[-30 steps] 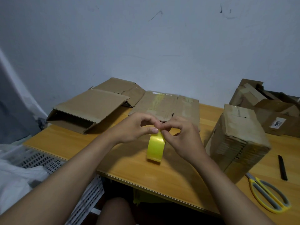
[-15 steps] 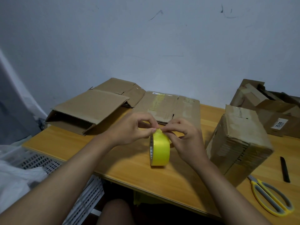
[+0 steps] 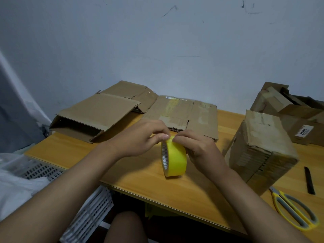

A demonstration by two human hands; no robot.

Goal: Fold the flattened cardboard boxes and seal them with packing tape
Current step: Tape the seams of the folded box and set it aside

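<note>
So the biggest thing here is the wooden table (image 3: 140, 179), pushed up against a scuffed pale wall (image 3: 157, 41). At the back left there's a half-opened cardboard box (image 3: 98, 113) lying on its side with its dark open end facing the near left, and right beside it toward the middle a flattened box (image 3: 196, 114) with a yellowish tape streak on it, lying flat. On the right a bundle of flattened boxes (image 3: 259, 148) stands on edge, tilted, close to the right forearm, and behind that a pile of more boxes (image 3: 289, 109), one with a white label. Off the left edge of the table sits a white perforated crate (image 3: 84, 207) with something white bunched on it. Near the right corner are yellow-handled scissors (image 3: 294, 211) and a thin black strip (image 3: 309, 180), just lying there apart from each other. Middle of the table, the yellow tape roll (image 3: 175, 158) stands on its edge, and both hands meet at its top: the left hand (image 3: 140, 139) has fingers curled with the thumb pressed on the top rim, and the right hand (image 3: 198, 146) wraps the far side, fingertips pinching at the same top spot. Can't tell if a tape end is lifted, the fingers cover it.
</note>
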